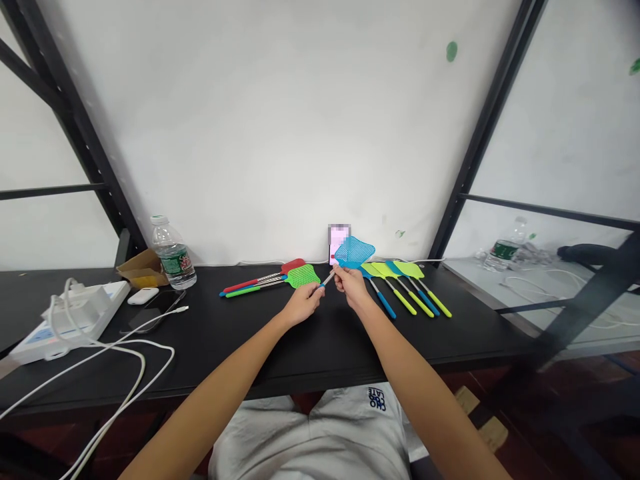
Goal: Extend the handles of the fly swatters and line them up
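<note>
From my remote seat I am watching both hands working over the middle of a black table [320,350]. The left hand [303,305] is closing its fingers around the blue grip of a blue swatter [356,252], and the right hand [349,283] is pinching the metal shaft close to the head. The two hands are sitting near each other without touching, both clamped on this one swatter, which is slanting from near left to far right. Its mesh head is partly covering an upright phone [333,249] that is standing by the white wall [280,120] (I am not able to tell whether the two are touching).

To the right, five swatters with blue and yellow-green handles [421,303] are lying fanned out, their heads overlapping at the far end. To the left, a green swatter [303,275] is lying in front of a red swatter [294,265], with a blue handle showing among them.

Farther left, a water bottle [175,260] is standing beside a brown carton [143,270]; nearer, a white case [143,296] and a dark phone [155,312] are lying near a power strip [117,301].
</note>
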`<state>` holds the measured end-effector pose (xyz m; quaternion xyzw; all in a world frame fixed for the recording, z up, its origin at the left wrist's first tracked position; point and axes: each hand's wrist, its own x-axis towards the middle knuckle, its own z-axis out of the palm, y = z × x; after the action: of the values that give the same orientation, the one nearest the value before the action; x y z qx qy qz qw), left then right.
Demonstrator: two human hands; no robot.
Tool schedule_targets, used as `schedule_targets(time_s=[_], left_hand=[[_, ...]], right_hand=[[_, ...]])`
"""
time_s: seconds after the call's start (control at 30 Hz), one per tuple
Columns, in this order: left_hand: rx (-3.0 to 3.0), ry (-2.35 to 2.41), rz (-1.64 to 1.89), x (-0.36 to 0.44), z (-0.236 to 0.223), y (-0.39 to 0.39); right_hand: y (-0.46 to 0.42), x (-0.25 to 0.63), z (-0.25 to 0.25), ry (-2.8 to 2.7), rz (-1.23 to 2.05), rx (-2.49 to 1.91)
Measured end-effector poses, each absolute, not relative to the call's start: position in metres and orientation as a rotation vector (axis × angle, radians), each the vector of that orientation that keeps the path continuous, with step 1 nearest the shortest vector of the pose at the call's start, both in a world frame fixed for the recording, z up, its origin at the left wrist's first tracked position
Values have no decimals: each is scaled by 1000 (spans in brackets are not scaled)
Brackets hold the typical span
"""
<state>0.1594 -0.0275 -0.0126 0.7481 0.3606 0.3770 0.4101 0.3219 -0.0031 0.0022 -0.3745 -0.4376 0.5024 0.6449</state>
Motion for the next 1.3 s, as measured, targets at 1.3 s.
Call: schedule_targets(time_s=[1.3], left_hand=[[1799,826,842,156,1,-35]], right_hand=[[-3,324,3,-1053,1116,-854]])
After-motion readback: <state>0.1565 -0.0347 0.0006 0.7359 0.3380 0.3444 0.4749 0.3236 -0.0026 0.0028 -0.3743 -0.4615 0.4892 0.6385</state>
